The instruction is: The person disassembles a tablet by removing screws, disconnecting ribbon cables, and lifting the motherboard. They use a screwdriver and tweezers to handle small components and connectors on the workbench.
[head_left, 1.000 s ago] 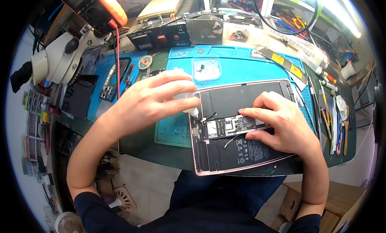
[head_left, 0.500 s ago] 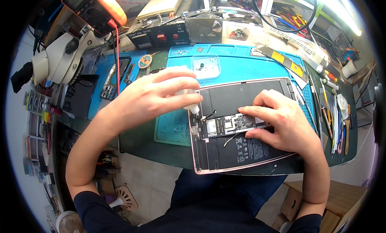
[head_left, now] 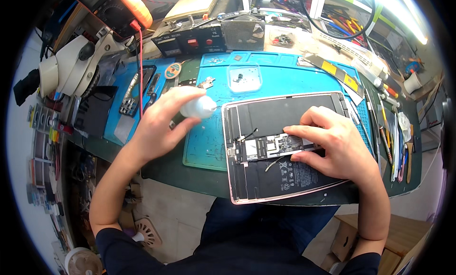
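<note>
An opened tablet lies on the bench with its black batteries showing. A circuit board runs between them, with a short loose cable beside it. The thumb and index finger of my right hand rest at opposite long edges of the board, its right end hidden under the hand. Left of the tablet, my left hand is closed around a translucent white dropper bottle, its thin tip pointing right, apart from the tablet. A clear dish with small dark parts stands beyond the tablet on the blue mat.
Back left are a microscope, an orange-edged multimeter with a red lead, and a solder-wick spool. A black device with red switches stands at the back. Tweezers and pen-like tools lie along the right edge.
My left hand has moved left, away from the tablet's left end, and turned the bottle from tip-down to tip pointing right. My right hand has stayed on the board.
</note>
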Action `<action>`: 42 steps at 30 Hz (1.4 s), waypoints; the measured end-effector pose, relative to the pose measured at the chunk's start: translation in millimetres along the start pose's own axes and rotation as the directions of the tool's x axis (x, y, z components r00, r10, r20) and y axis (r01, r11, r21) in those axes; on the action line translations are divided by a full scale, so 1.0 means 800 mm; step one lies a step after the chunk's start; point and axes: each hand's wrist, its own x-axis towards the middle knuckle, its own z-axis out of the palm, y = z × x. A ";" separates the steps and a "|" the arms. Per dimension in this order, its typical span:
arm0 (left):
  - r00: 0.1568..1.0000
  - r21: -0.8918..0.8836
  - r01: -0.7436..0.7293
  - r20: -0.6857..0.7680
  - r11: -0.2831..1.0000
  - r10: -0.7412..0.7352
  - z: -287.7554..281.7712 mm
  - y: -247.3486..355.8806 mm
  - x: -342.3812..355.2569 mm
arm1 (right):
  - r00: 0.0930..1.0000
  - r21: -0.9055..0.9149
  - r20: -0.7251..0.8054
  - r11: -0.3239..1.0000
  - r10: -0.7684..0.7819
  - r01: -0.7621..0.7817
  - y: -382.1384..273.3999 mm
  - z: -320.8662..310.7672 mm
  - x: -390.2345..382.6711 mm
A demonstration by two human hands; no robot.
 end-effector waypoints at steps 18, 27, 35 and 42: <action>0.970 -0.205 -0.193 0.110 0.959 0.218 0.027 0.066 -0.058 | 1.000 -0.037 -0.014 0.999 -0.016 0.015 -0.002 -0.001 0.000; 0.997 0.007 -0.076 -0.022 0.997 0.076 0.023 0.063 -0.053 | 1.000 -0.026 -0.029 1.000 -0.010 0.009 0.001 0.001 -0.002; 0.996 0.254 -0.088 0.016 0.963 0.087 0.010 0.068 -0.034 | 1.000 0.004 -0.021 1.000 0.010 -0.010 0.003 0.001 -0.004; 0.988 0.352 -0.152 0.042 0.924 0.147 0.009 0.071 -0.025 | 1.000 0.008 -0.026 1.000 0.011 -0.011 0.005 0.003 -0.005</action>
